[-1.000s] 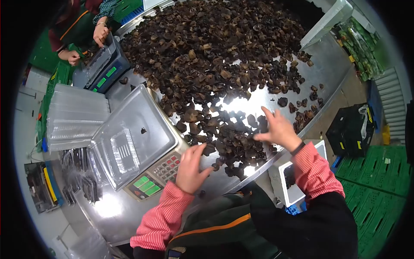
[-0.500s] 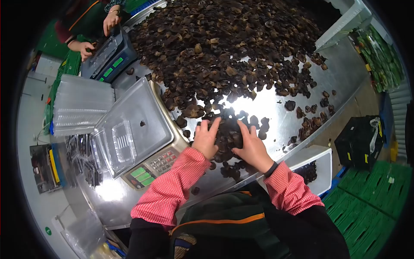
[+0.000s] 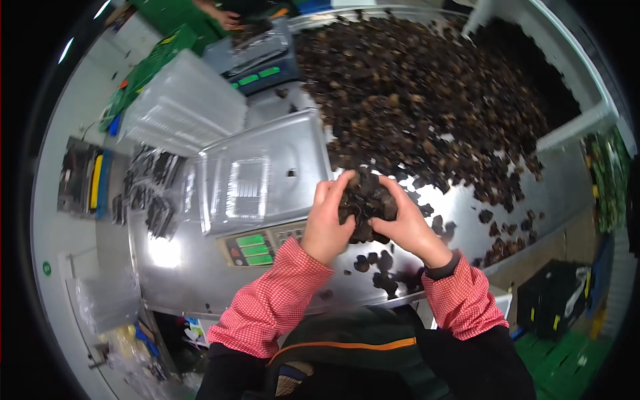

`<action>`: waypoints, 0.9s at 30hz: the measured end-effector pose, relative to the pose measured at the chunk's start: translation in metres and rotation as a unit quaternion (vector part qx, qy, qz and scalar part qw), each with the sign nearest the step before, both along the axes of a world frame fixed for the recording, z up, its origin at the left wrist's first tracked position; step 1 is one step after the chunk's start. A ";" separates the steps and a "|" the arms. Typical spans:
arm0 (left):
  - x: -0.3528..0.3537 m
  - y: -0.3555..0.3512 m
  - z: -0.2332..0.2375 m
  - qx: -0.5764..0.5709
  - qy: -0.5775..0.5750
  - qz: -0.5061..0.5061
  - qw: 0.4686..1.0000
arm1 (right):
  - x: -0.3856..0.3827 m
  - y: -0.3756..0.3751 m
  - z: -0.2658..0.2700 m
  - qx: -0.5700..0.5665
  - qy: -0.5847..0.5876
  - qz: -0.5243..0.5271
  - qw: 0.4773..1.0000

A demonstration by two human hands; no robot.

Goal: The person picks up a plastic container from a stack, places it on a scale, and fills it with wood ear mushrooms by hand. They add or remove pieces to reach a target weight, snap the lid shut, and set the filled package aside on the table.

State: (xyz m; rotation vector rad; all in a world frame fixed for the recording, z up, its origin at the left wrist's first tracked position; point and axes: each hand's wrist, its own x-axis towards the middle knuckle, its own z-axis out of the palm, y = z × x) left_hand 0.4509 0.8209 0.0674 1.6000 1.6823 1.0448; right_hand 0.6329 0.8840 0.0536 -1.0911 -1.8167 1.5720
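Observation:
Between my two cupped hands is a clump of dark brown wood ear mushrooms (image 3: 365,203). My left hand (image 3: 327,225) closes on its left side, the thumb pressed into the near edge. My right hand (image 3: 415,227) grips the other side the same way. The clump appears raised above the metal table. Just left of my hands stands a weighing scale (image 3: 303,143) with a lit green display. A clear plastic tray (image 3: 248,190) lies on its pan, beside a small dark piece. The main heap of mushrooms (image 3: 427,100) spreads beyond my hands.
Stacked clear trays (image 3: 187,100) stand left of the scale. Behind it is a second scale (image 3: 260,73), near a co-worker's hand (image 3: 227,19). A white bin (image 3: 579,130) lies at the far right with mushrooms spilling out. Loose pieces (image 3: 383,270) lie near the table's front edge.
My hands have gathered the mushrooms into a clump, lifted it and moved left toward the scale. The view has swung, and the co-worker shows less.

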 end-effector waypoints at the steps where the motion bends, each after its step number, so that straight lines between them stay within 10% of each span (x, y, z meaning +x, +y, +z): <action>1: -0.017 -0.001 0.012 0.026 -0.008 0.022 0.999 | -0.021 0.009 0.006 0.030 0.013 0.023 0.999; 11: -0.186 -0.030 0.015 0.062 0.088 0.239 0.965 | -0.230 0.034 0.022 0.175 0.052 0.177 0.967; 20: -0.196 -0.060 0.004 0.021 0.151 0.235 0.960 | -0.244 0.024 0.012 0.253 0.020 0.160 0.954; 27: -0.201 -0.080 0.013 0.060 0.093 0.281 0.953 | -0.210 0.035 0.030 -0.141 0.127 0.102 0.977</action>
